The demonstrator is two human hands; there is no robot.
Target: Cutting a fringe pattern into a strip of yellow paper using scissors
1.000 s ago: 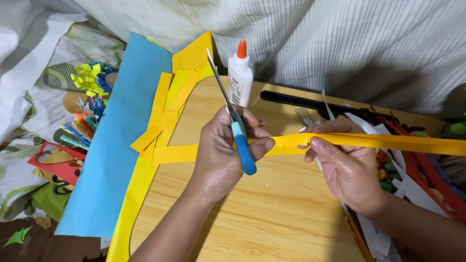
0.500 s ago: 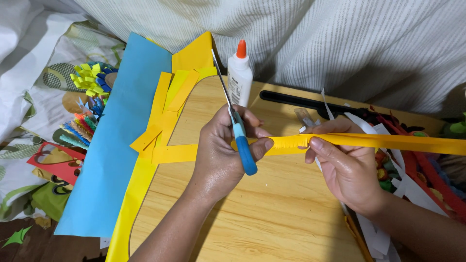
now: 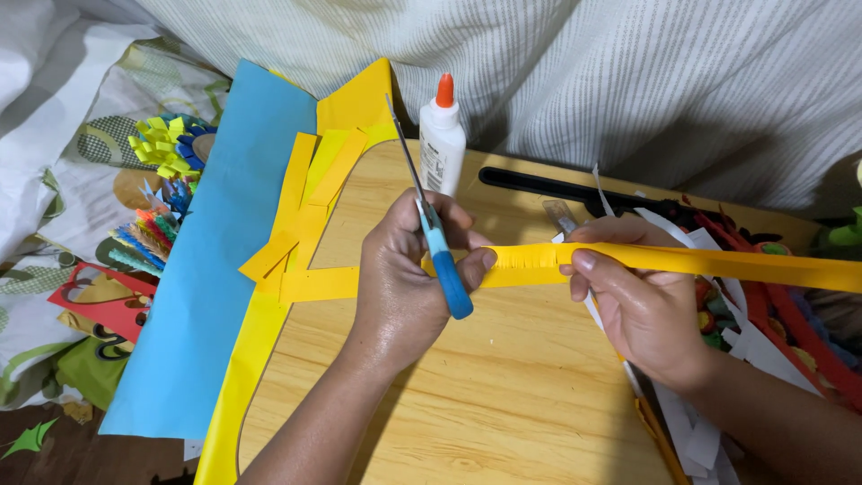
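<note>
My left hand (image 3: 400, 283) grips blue-handled scissors (image 3: 435, 235), their blades pointing up and away over a wooden lap table (image 3: 503, 395). Its fingertips also pinch a long orange-yellow paper strip (image 3: 718, 263) that runs off to the right. The strip's edge near my left thumb is cut into a fine fringe. My right hand (image 3: 633, 301) holds the same strip a little further right, thumb on top. Another part of the strip (image 3: 314, 284) shows left of my left hand.
A white glue bottle with an orange cap (image 3: 442, 135) stands behind the scissors. Blue paper (image 3: 215, 269) and yellow paper (image 3: 364, 101) lie at the left with several loose yellow strips (image 3: 301, 202). Paper flowers (image 3: 166, 148) are further left, paper scraps (image 3: 763, 341) at the right.
The scissor blades have tilted slightly. Both hands stay in nearly the same place on the strip.
</note>
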